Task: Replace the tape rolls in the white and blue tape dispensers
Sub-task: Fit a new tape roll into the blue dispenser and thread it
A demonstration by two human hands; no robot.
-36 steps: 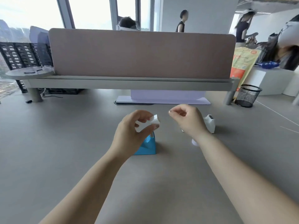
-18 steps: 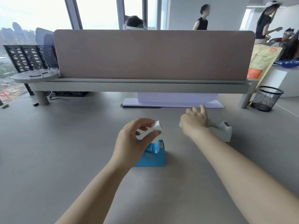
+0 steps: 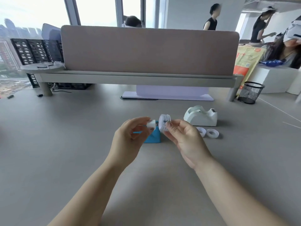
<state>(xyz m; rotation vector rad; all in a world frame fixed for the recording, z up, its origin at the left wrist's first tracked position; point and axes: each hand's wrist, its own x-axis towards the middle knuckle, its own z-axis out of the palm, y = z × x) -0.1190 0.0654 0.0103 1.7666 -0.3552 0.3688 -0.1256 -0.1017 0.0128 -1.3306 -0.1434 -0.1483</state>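
My left hand [image 3: 130, 136] pinches a small white spool core [image 3: 151, 124] above the blue tape dispenser [image 3: 154, 136], which stands on the grey desk mostly hidden behind my fingers. My right hand [image 3: 184, 139] holds a clear tape roll [image 3: 164, 122] with a printed label, close to the core and just apart from it. The white tape dispenser [image 3: 201, 117] sits further right with a roll in it. Two loose tape rolls [image 3: 211, 132] lie on the desk in front of the white dispenser.
A pink divider panel [image 3: 146, 49] on a grey shelf crosses the back of the desk. A black mesh cup [image 3: 251, 92] stands at the right, a lilac stand [image 3: 167, 95] under the shelf. Several people are behind the divider and at the far right.
My right hand reached to the desk beside the white dispenser, picked up a tape roll and brought it back next to the core in my left hand. The view shifted left.
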